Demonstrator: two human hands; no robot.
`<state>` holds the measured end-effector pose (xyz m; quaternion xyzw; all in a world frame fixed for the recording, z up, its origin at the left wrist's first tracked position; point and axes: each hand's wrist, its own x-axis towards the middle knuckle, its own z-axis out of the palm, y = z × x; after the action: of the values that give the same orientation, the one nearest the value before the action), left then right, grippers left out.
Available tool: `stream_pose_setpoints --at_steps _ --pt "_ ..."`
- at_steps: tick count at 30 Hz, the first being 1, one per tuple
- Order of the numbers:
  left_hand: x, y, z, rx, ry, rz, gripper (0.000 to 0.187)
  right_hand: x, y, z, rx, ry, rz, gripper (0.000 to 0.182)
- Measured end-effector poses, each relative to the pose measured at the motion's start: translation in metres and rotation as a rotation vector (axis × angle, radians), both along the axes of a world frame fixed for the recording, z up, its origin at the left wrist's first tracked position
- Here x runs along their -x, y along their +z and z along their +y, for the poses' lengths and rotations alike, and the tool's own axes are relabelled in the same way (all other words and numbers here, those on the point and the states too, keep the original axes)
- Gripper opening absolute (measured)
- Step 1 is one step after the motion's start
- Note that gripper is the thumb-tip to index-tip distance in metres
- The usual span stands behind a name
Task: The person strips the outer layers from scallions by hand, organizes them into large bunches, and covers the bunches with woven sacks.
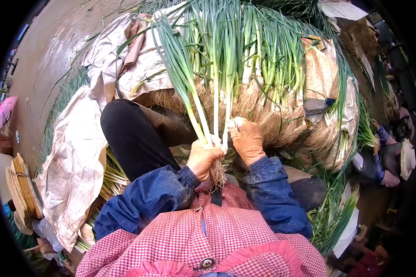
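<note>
My left hand (202, 159) is wrapped round the lower white stalks of a few green onions (200, 115), with their pale roots (217, 175) hanging below the fist. The stalks fan upward, and their long green leaves reach over the pile in front. My right hand (246, 140) is closed, its fingertips pressed at the rightmost white stalk (227, 115) of this bunch. Whether it grips the whole stalk or just an outer layer is hidden. Just beyond both hands lies a thick row of green onions (275, 60), their brown, tangled roots (272, 122) facing me.
Pale woven sacking (71, 161) lies to the left, with more stalks (113, 175) under its edge. Another sack (320, 69) is behind the row's right end. Loose green leaves (333, 217) lie at right. A wet floor (46, 60) stretches at upper left. Another person (388, 157) is at far right.
</note>
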<state>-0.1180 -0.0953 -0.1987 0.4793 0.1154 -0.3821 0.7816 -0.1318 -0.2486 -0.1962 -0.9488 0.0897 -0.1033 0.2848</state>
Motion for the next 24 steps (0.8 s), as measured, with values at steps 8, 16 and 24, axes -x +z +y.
stream_pose_setpoints --at_steps 8,16,24 --pt "-0.013 -0.007 -0.013 -0.020 0.024 -0.029 0.022 0.068 0.079 -0.002 -1.282 -0.218 0.106 0.020" --pt "0.000 -0.003 -0.010 -0.054 0.025 -0.017 0.025 -0.023 0.007 0.008 -0.370 -0.028 0.170 0.019" --pt "-0.003 -0.016 -0.005 -0.025 -0.017 -0.037 0.031 0.034 0.067 0.023 -1.063 -0.137 0.123 0.015"
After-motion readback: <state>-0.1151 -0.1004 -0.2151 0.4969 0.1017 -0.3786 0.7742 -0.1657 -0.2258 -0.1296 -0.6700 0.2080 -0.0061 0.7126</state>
